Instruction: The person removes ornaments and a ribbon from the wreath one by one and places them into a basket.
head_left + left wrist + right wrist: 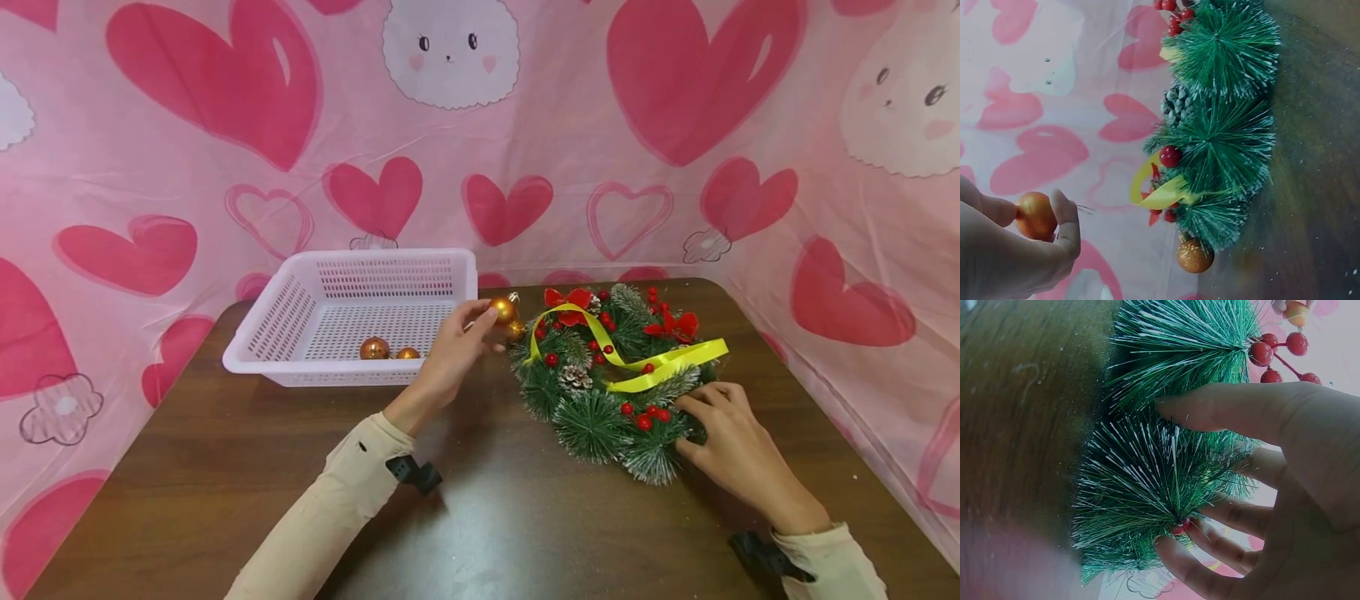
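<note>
Right hand [1310,506] grips frosted green wreath [1141,469].

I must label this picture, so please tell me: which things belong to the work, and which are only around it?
Work, it seems:
gold ball in the left fingers
wreath, held by the right fingers
glittery ball at the wreath's edge
basket with two balls

Only surroundings:
heart-patterned cloth
black devices at the wrists
table
</note>
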### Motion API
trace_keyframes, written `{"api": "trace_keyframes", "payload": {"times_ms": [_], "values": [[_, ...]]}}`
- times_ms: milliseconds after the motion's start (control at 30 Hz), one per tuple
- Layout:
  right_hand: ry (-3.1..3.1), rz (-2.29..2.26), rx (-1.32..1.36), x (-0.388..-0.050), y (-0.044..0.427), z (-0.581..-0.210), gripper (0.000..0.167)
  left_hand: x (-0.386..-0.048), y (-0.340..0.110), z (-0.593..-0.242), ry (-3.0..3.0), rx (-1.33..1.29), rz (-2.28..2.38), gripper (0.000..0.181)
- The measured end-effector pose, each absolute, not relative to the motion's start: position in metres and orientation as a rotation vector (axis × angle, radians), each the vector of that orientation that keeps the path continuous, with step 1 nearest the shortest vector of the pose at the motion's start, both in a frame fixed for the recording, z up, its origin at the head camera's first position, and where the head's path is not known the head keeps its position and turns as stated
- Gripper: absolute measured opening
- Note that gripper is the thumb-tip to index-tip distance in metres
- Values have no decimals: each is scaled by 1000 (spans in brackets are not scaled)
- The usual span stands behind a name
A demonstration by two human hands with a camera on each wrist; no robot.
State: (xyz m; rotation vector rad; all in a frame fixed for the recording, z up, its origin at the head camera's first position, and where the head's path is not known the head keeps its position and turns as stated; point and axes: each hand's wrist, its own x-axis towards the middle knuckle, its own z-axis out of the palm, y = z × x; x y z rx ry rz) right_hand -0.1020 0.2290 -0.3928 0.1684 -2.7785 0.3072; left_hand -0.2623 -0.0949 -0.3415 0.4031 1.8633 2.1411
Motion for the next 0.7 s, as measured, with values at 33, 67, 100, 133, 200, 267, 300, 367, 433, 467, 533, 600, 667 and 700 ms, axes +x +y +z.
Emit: {"api": "trace_keyframes", "payload": {"times_ms": [33, 67, 100, 133, 200, 267, 300, 367, 433, 467, 533, 600, 667, 700], "values": [[-2776, 307, 170, -102, 229, -393, 44, -263, -96, -341, 1862, 403, 2148, 36], [-2772, 304, 174, -102, 229, -393, 44, -264, -96, -340, 1863, 402, 2153, 36], [-2771, 305, 175, -102, 229, -393, 44, -264, -97, -340, 1856, 406, 2164, 36], [-2771, 306, 174, -102, 229, -393, 44, -265, -98, -339, 1857, 405, 2169, 35], [-2778, 308, 169, -102, 229, -393, 44, -266, -100, -338, 1836, 423, 2195, 34], [-2790, 312, 159, -102, 229, -392, 45, -267, -101, -336, 1828, 439, 2222, 33], [-2793, 312, 155, -102, 229, -391, 45, -267, -101, -335, 1824, 450, 2237, 33], [-2800, 312, 149, -101, 229, -391, 45, -269, -102, -334, 1817, 474, 2263, 32], [-2793, 308, 153, -101, 229, -391, 46, -270, -104, -333, 1824, 485, 2270, 32], [-2788, 306, 157, -101, 229, -391, 46, -270, -105, -333, 1829, 492, 2271, 32], [-2784, 306, 162, -101, 229, -392, 46, -270, -107, -333, 1842, 496, 2263, 33], [-2784, 309, 165, -101, 229, -392, 46, -271, -109, -333, 1849, 500, 2265, 33], [-2789, 312, 162, -101, 229, -393, 46, -271, -109, -332, 1851, 505, 2271, 33], [-2793, 316, 158, -101, 229, -393, 46, -271, -110, -332, 1851, 506, 2274, 33]]}}
